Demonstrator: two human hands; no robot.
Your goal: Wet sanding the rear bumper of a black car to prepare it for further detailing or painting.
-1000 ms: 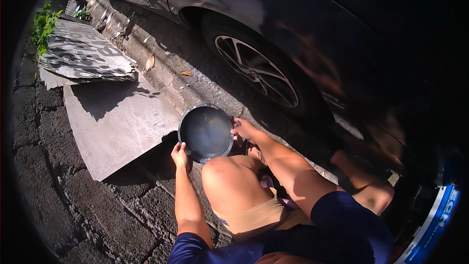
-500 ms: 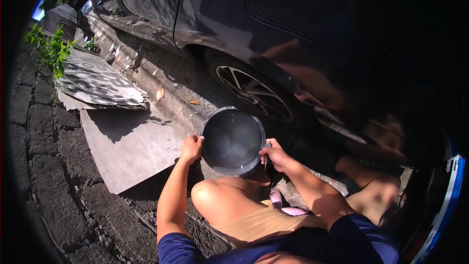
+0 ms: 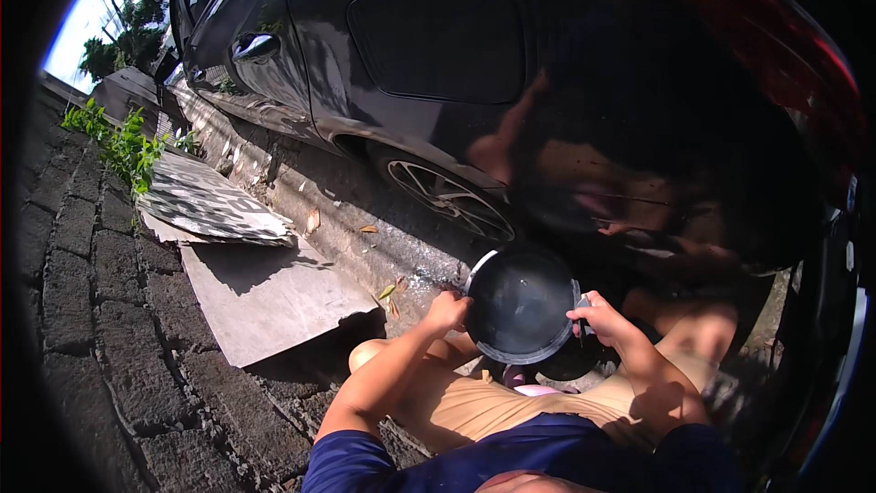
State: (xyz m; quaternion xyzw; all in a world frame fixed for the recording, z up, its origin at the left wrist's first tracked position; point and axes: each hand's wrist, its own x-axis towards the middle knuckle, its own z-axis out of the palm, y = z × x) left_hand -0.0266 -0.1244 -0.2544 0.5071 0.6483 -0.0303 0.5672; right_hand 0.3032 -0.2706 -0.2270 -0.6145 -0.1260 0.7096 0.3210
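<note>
Left hand (image 3: 446, 312) and right hand (image 3: 598, 316) grip opposite sides of a round, dark bucket (image 3: 522, 299) in the head view, fingers closed at its pale grey rim. A small grey tab (image 3: 584, 302) sits beside the right hand's fingers; whether it belongs to the bucket is unclear. Holding both sides probably spreads the weight and steadies the bucket against tipping. It is in front of the person's body, near the car wheel (image 3: 447, 194), with its mouth turned up toward the camera. That close position likely keeps the arms bent and the load easy to control. How full it is, and whether its base touches the ground, cannot be told.

The dark car (image 3: 315, 82) fills the upper right. To the left, a flat grey board (image 3: 265, 315) lies by the paving blocks (image 3: 119, 269), a worn printed sheet (image 3: 208, 203) over its far end, perhaps simply laid aside there. A leafy green plant (image 3: 132, 153) rises beside the sheet.
</note>
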